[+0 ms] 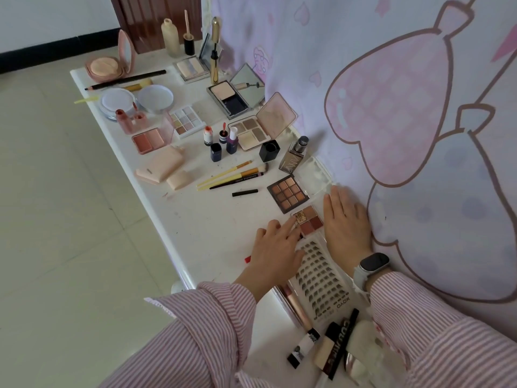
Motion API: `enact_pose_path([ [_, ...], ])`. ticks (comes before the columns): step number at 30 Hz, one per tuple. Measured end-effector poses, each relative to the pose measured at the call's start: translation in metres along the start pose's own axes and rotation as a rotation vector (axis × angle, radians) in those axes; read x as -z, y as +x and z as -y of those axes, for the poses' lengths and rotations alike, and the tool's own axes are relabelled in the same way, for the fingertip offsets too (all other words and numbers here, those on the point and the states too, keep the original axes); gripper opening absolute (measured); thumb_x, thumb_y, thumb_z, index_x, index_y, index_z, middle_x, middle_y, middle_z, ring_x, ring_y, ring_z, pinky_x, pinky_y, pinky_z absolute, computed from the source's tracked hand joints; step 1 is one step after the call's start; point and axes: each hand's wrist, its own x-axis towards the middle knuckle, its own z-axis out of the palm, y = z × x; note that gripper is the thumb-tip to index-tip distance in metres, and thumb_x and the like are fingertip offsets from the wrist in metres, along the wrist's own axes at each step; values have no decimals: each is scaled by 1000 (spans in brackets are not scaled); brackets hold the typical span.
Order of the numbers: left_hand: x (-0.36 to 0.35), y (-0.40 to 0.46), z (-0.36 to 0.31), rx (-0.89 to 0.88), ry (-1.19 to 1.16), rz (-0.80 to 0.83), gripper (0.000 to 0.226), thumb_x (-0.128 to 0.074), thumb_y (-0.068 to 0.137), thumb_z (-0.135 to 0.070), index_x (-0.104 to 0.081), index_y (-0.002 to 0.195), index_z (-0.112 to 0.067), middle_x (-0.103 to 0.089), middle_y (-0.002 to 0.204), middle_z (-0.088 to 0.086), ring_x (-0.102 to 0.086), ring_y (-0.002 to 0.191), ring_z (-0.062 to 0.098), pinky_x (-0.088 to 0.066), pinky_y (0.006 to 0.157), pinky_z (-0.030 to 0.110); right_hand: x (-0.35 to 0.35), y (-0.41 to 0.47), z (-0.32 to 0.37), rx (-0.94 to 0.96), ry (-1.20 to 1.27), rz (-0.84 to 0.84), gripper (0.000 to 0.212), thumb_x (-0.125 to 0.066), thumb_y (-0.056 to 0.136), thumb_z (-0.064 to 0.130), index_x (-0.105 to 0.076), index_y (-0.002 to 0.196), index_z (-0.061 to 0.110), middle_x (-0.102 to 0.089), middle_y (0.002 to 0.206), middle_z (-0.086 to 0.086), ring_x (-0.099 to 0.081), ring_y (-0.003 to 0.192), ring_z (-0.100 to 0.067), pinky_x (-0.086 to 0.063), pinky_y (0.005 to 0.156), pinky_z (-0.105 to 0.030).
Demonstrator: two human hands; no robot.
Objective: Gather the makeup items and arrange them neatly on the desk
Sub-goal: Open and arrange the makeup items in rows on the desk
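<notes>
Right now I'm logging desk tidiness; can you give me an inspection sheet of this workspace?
Surface: long white desk, smudged.
Job's things: small four-pan eyeshadow quad between both hands; brown nine-pan palette; clear false-lash tray.
Clutter: open compacts, brushes, bottles strewn along the desk.
Grippers: left hand touches the quad with its fingertips; right hand lies flat beside it.
Cables: nothing seen.
Surroundings: pink cartoon-print curtain, tiled floor.
</notes>
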Motion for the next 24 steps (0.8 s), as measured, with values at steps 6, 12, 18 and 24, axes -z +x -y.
enact_pose_path([
  [6, 15, -27, 17, 108, -76, -153, 41, -40, 95, -29, -45, 133, -17, -39, 144, 3, -32, 129, 23, -27, 102, 39, -1, -13, 7, 124, 289, -162, 49, -42, 83, 9, -43, 131, 11, -34, 145, -14, -26, 135, -30, -25, 108, -44],
  [12, 20, -74, 52, 327, -53, -329, 35, -61, 84, -13, -61, 118, -9, -56, 129, 12, -46, 121, 33, -30, 101, 50, -4, -20, 46, 376, 416, -247, 19, -56, 86, 11, -63, 104, 11, -60, 106, -8, -53, 101, -27, -41, 87, -41],
  [18, 13, -98, 79, 438, -2, -216, 48, -50, 90, -23, -41, 138, -22, -28, 151, 4, -16, 141, 26, -5, 111, 55, 1, 0, 72, 526, 289, -145, 21, -43, 92, 19, -51, 112, 21, -49, 115, 3, -39, 108, -17, -33, 89, -34],
  [24, 12, -96, 76, 483, -51, -175, 50, -41, 94, -27, -29, 143, -26, -13, 156, -3, -1, 143, 17, 5, 112, 51, 11, 9, 77, 624, 343, -240, 17, -40, 96, 16, -52, 108, 13, -52, 111, -1, -43, 102, -18, -35, 85, -30],
])
